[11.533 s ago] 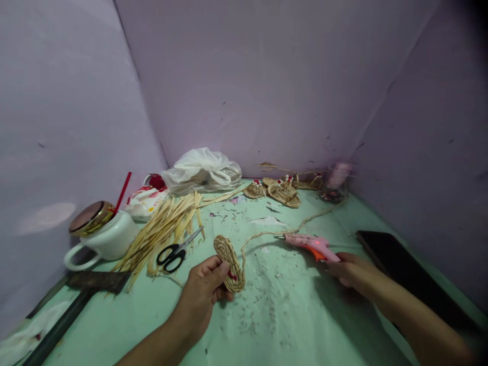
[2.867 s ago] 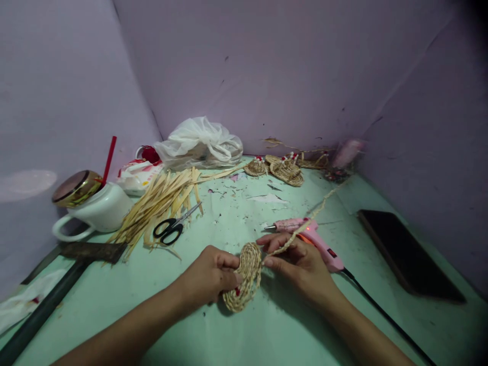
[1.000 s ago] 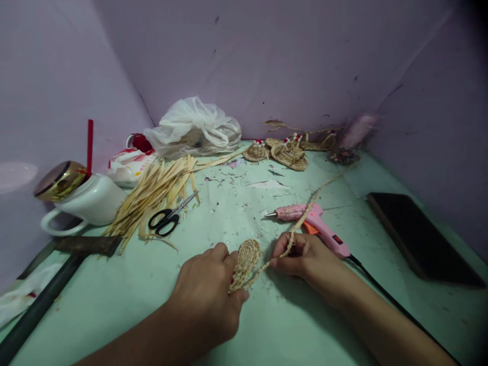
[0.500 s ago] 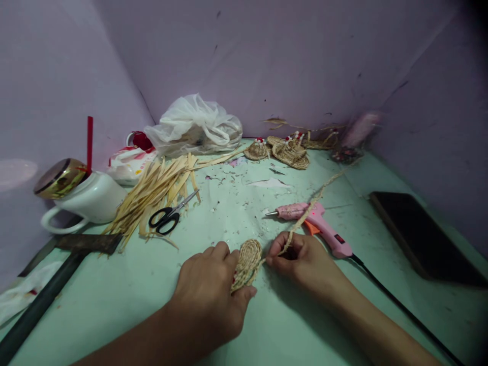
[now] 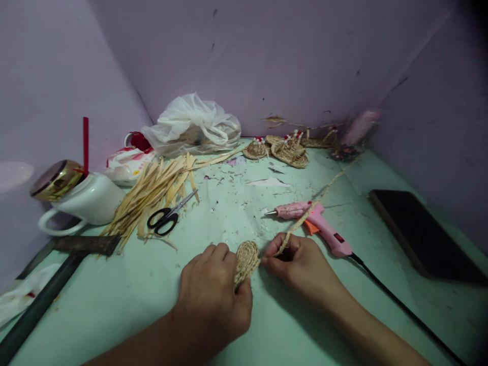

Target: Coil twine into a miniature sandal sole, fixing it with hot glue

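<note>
In the head view my left hand (image 5: 213, 290) is closed around a small coiled straw sole (image 5: 247, 258), its rounded end showing beyond my fingers. My right hand (image 5: 295, 259) pinches a braided straw cord (image 5: 310, 209) close to the sole's edge. From that pinch the cord runs up and to the right, across a pink glue gun (image 5: 322, 223) with an orange trigger and a small red light. The far end of the cord reaches toward a blurred pink item at the back right. My left fingers hide the sole's near part.
Black-handled scissors (image 5: 168, 218) and loose straw strips (image 5: 156, 188) lie left of centre. A hammer (image 5: 82, 249), white mug (image 5: 89, 198) and plastic bag (image 5: 196, 127) stand further left and back. Small woven slippers (image 5: 285, 150) sit by the wall; a phone (image 5: 423, 234) lies right.
My left hand has turned the coiled sole slightly; the red bit by my fingers is now out of sight. My right hand has shifted slightly left, still pinching the cord.
</note>
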`<state>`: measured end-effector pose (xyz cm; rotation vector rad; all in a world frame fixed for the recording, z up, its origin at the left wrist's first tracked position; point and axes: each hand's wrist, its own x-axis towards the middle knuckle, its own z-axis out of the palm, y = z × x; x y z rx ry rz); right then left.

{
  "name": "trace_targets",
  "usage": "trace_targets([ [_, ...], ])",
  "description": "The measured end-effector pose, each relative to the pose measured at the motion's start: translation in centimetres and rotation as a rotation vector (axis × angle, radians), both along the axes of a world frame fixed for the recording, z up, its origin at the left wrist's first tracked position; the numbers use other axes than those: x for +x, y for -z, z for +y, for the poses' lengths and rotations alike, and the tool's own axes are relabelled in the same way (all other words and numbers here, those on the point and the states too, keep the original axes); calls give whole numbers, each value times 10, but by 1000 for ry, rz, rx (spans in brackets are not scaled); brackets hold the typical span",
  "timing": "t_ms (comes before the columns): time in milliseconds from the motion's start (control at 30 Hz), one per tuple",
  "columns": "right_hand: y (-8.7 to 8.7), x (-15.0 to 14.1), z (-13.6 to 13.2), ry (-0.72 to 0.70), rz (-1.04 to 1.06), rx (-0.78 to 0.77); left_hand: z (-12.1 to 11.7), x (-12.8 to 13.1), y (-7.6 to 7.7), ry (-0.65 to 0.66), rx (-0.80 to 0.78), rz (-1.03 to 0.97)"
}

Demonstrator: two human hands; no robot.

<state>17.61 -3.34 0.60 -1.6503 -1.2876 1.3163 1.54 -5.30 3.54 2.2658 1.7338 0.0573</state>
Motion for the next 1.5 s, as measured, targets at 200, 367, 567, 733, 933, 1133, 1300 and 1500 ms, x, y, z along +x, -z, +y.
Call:
trace_targets([
  [200, -2, -1, 1, -46, -36, -4, 4, -2, 3, -9, 19, -35],
  [367, -8, 13, 5, -163, -71, -26, 5, -1, 1, -26, -6, -26],
  [567, -22, 31, 5, -237, -357, 24, 6, 0, -4, -35, -33, 14],
  [733, -28, 26, 2, -358, -677, 599, 6, -2, -7, -33, -65, 25],
  [933, -22, 22, 5, -605, -721, 656, 4, -5, -5, 2, -37, 24],
  [1133, -18, 23, 6, -538, -681, 672, 5, -5, -1, 19, 29, 0],
  [1300, -9, 17, 5, -444, -671, 679, 6, -6, 0, 53, 47, -24],
  [1500, -1, 10, 4, -356, -637, 732, 6, -9, 8, 83, 101, -91],
])
